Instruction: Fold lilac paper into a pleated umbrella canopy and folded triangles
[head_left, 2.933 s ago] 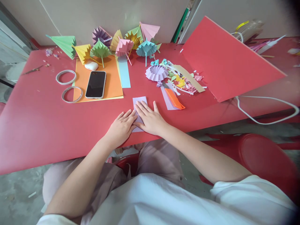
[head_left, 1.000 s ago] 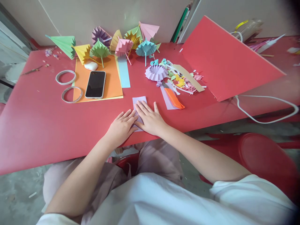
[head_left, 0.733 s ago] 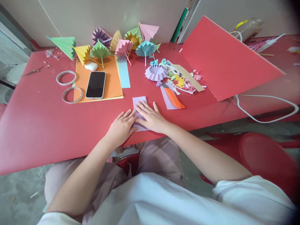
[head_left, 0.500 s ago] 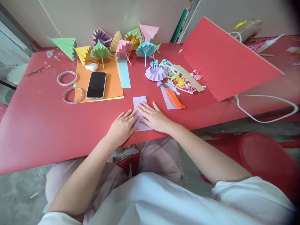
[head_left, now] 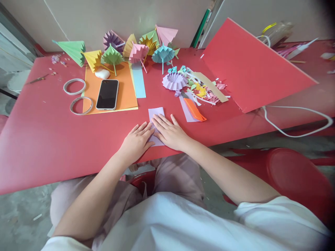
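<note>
Head view: red table (head_left: 52, 139) against a pale wall (head_left: 91, 17). Reference item: the phone (head_left: 107, 94), which lies face up on a sheet of orange paper (head_left: 127, 94). To the right of the phone and nearer the table's front edge, a piece of purple paper (head_left: 156, 111) lies flat. Left hand (head_left: 136, 143): palm down, fingers straight and close together, fingertips at the paper's left edge. Right hand (head_left: 170, 134): palm down across the paper, fingers extended, index finger apart from the others. Neither hand grips anything.

Left of the phone: two white rings (head_left: 74, 93), the lower one overlapping the orange paper. Behind the phone: a white case (head_left: 102, 73) and a row of paper umbrellas (head_left: 113, 54). Well to the right of the phone: an orange-handled tool (head_left: 193, 109), paper scraps (head_left: 202, 91) and a tilted red board (head_left: 256, 66).
</note>
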Action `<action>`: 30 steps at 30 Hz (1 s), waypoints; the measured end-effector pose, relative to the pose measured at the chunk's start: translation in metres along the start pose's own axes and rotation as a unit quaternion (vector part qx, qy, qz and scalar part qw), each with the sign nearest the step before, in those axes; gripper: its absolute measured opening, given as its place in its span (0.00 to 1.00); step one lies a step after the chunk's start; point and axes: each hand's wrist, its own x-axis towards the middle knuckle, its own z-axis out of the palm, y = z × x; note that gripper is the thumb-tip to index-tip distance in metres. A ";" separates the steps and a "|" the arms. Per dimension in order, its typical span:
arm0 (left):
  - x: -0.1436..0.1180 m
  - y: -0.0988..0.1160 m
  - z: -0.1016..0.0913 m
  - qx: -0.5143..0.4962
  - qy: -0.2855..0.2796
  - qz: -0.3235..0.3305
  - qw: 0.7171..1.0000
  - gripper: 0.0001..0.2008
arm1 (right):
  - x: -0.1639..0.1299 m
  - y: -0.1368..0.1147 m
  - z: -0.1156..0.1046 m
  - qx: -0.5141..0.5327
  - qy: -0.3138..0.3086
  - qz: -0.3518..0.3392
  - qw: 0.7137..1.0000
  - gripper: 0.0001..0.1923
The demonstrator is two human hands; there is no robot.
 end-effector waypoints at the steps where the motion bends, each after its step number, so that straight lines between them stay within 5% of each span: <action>1: 0.000 0.000 0.000 -0.001 0.001 0.000 1.000 0.23 | 0.000 0.000 0.000 0.000 0.001 0.002 1.000 0.29; 30: -0.003 -0.007 -0.003 -0.017 -0.022 0.030 0.999 0.23 | -0.001 -0.004 -0.004 0.009 -0.013 0.011 1.000 0.35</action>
